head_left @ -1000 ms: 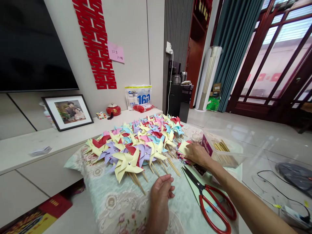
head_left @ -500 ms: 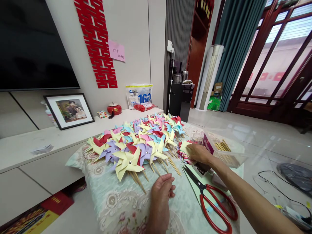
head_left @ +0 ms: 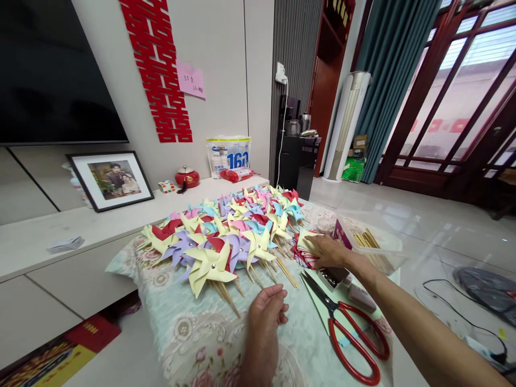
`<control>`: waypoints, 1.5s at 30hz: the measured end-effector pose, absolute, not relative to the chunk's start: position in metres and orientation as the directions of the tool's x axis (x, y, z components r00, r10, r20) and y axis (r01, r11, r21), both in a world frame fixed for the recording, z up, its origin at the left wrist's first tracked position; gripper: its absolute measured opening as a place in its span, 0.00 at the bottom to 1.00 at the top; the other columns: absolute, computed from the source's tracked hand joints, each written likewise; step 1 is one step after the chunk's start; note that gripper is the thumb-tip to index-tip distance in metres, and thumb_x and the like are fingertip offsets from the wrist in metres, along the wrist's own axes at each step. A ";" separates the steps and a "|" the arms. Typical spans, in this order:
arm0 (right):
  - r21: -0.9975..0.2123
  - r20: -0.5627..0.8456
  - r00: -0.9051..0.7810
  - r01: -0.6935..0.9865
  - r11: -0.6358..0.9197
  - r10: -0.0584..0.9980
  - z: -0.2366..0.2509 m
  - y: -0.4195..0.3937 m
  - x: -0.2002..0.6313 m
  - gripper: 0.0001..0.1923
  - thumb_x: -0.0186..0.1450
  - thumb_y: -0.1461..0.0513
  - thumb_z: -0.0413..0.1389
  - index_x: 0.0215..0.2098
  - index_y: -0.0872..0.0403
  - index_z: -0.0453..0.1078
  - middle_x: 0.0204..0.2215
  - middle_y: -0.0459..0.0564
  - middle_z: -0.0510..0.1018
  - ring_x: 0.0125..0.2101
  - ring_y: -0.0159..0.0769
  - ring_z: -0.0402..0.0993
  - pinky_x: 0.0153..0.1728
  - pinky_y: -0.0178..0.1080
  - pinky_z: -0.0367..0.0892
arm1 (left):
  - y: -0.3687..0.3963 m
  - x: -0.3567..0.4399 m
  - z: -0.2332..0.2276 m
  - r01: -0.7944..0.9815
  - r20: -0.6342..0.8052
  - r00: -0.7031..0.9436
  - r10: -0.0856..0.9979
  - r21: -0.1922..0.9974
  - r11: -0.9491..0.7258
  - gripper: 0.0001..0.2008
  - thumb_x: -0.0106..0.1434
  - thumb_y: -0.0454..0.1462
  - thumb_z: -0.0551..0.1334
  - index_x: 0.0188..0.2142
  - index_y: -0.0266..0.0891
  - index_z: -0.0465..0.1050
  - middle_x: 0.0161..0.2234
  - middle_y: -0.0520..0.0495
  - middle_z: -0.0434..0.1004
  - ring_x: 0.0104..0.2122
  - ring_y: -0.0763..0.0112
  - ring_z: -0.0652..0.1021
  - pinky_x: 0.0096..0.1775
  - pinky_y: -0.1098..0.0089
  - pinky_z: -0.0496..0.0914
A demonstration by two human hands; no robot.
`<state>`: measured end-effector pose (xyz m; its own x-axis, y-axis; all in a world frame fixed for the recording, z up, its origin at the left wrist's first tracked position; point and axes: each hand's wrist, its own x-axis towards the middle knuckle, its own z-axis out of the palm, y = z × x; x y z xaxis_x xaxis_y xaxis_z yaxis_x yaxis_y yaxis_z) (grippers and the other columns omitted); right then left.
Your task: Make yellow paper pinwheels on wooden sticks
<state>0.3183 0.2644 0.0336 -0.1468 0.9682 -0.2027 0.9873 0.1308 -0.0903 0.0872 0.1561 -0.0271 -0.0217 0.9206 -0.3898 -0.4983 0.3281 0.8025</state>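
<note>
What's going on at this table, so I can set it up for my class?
A person's right hand is at a stack of coloured paper; whether it grips a sheet is unclear. The left hand hangs half-curled over the tablecloth, holding nothing. Many paper pinwheels on sticks lie gathered beyond it. Red-handled scissors lie to its right, with a clear box of loose sticks farther back.

Pinwheels (head_left: 237,228) lie left of the paper stack (head_left: 305,245).
</note>
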 end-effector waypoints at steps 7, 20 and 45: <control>-0.053 -0.245 -0.170 0.985 0.162 0.955 0.027 0.266 0.313 0.49 0.49 0.64 0.66 0.67 0.42 0.58 0.66 0.59 0.61 0.64 0.65 0.53 0.54 0.65 0.58 | 0.156 0.087 -0.028 -0.469 -0.367 -0.026 0.930 0.826 0.313 0.18 0.47 0.38 0.74 0.37 0.32 0.78 0.30 0.45 0.77 0.26 0.72 0.75 0.26 0.73 0.64; -0.073 -0.180 -0.175 0.984 0.164 0.968 0.030 0.265 0.309 0.30 0.57 0.58 0.61 0.58 0.47 0.65 0.57 0.59 0.70 0.56 0.61 0.64 0.51 0.61 0.59 | 0.156 0.087 -0.029 -0.466 -0.345 -0.014 0.938 0.833 0.299 0.19 0.50 0.38 0.72 0.39 0.30 0.77 0.30 0.46 0.76 0.25 0.73 0.74 0.26 0.73 0.64; -0.204 -0.027 0.035 0.978 -0.040 0.999 0.059 0.306 0.327 0.17 0.71 0.57 0.57 0.56 0.54 0.69 0.55 0.54 0.74 0.49 0.43 0.75 0.49 0.51 0.73 | 0.171 0.158 -0.010 -0.590 -0.331 0.103 0.938 0.739 0.325 0.29 0.49 0.34 0.73 0.51 0.33 0.72 0.44 0.37 0.81 0.42 0.57 0.81 0.45 0.63 0.73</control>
<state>0.3273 0.3065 0.0594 0.0355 0.9990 -0.0274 0.9782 -0.0403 -0.2036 0.1579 0.1713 -0.0102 0.1035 0.9381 -0.3306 -0.5905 0.3254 0.7385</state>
